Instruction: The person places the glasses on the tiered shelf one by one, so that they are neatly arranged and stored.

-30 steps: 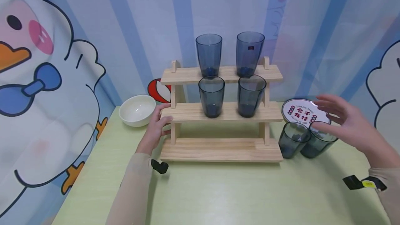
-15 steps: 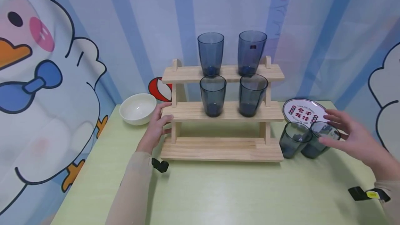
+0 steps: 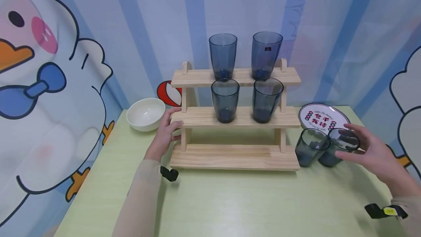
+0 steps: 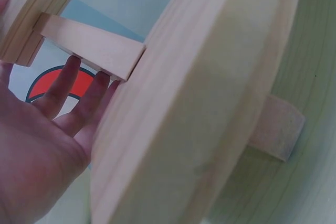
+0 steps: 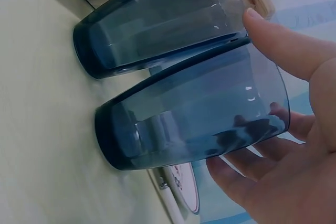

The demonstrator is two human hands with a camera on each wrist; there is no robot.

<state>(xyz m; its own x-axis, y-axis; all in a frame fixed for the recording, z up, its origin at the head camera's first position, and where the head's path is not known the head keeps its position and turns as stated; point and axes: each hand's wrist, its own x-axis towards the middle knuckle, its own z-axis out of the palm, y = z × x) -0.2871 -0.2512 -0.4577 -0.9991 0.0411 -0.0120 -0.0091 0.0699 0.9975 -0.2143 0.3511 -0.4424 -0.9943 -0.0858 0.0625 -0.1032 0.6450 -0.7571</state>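
A three-tier wooden display rack [image 3: 234,158] stands mid-table in the head view. My left hand [image 3: 161,136] grips its left side, thumb at the end of the middle board; in the left wrist view the fingertips [image 4: 71,66] lie against an upright. Two blue-grey glass tumblers stand side by side right of the rack. My right hand [image 3: 371,153] curves round the right tumbler [image 5: 194,114] near its rim, thumb in front, fingers behind. The left tumbler [image 3: 309,153] leans close against it in the right wrist view.
Two tumblers stand on the top board [image 3: 194,78], and two more on the middle board [image 3: 194,118]. A white bowl [image 3: 145,116] sits left of the rack. Behind the right tumblers lies a white plate [image 3: 317,111] with red lettering. A cartoon cloth [image 3: 158,28] hangs behind the table.
My right hand has come down and in from above the right tumbler, its fingers closing round the rim. My left hand has stayed on the rack; the view has shifted slightly.
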